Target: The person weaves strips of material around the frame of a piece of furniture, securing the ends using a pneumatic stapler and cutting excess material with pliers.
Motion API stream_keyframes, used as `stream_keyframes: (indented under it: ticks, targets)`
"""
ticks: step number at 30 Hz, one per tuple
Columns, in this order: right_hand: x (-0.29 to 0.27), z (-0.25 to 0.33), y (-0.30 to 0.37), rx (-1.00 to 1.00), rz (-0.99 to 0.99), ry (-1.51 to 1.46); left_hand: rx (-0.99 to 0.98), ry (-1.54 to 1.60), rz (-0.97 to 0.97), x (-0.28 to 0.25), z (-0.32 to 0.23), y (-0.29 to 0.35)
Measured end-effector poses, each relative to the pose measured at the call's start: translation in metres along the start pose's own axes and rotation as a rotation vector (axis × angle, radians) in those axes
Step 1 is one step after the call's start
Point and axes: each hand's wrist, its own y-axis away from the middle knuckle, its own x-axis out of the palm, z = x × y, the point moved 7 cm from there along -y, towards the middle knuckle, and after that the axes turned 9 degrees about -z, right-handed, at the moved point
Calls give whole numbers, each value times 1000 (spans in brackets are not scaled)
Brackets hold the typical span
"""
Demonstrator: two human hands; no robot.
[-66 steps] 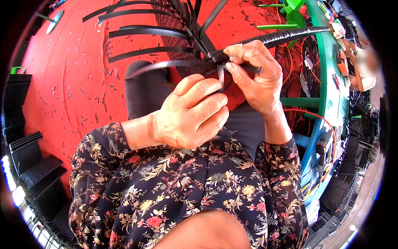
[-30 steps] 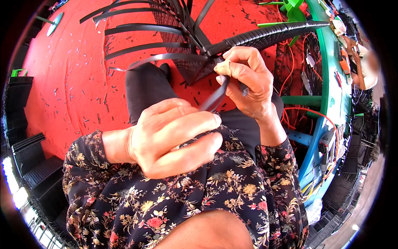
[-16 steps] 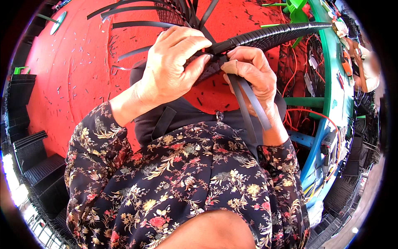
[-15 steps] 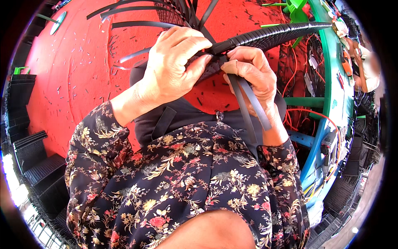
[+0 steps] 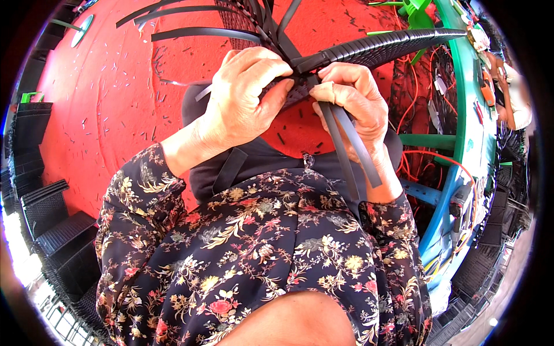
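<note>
A dark woven piece (image 5: 381, 51) made of flat black strips spreads out above my lap, its wrapped edge running off to the upper right. Loose strip ends (image 5: 202, 33) fan from it toward the upper left. My left hand (image 5: 245, 95) is closed at the corner of the weave, thumb and fingers pinching black strips there. Right beside it, my right hand (image 5: 352, 101) grips flat black strips (image 5: 346, 141), whose free ends hang down past the wrist. A tan wrap covers one right finger. The exact crossing of strips between the hands is partly hidden by my fingers.
Black offcuts lie scattered over the red floor (image 5: 109, 127). To the right runs a green and blue bench frame (image 5: 461, 138) with tools on it and an orange hose. A person (image 5: 511, 95) sits beyond it. Stacked black woven panels (image 5: 63, 230) line the left.
Both hands keep their hold at the corner with only slight shifts. The woven piece and its loose strips have moved very little.
</note>
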Motion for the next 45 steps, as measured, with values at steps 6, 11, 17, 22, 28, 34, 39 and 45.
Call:
stream_keyframes:
  ticks: [6,11,17,22,28,34,39,45]
  targets:
    - [0,1,-3,-11,6,7,22,1,-11,0,1,-2]
    - [4,3,-3,3,-8,5,7,7,-7,-5,2,1]
    - [-3,0,-4,56,1,-3,-34,20,8,-3,-4,1]
    - [-8,-4,-5,47,-60,-149,465,-57,2,-14,-61,14]
    - [-9,-16,-2,129,-83,-258,566,294,224,9,-106,39]
    - [-4,-18,-4,282,-88,-457,625,307,278,29,-109,25]
    - [0,-21,-5,287,-75,-453,619,296,294,31,-107,26]
    - [2,-26,-6,289,-117,-555,559,120,364,36,-81,41]
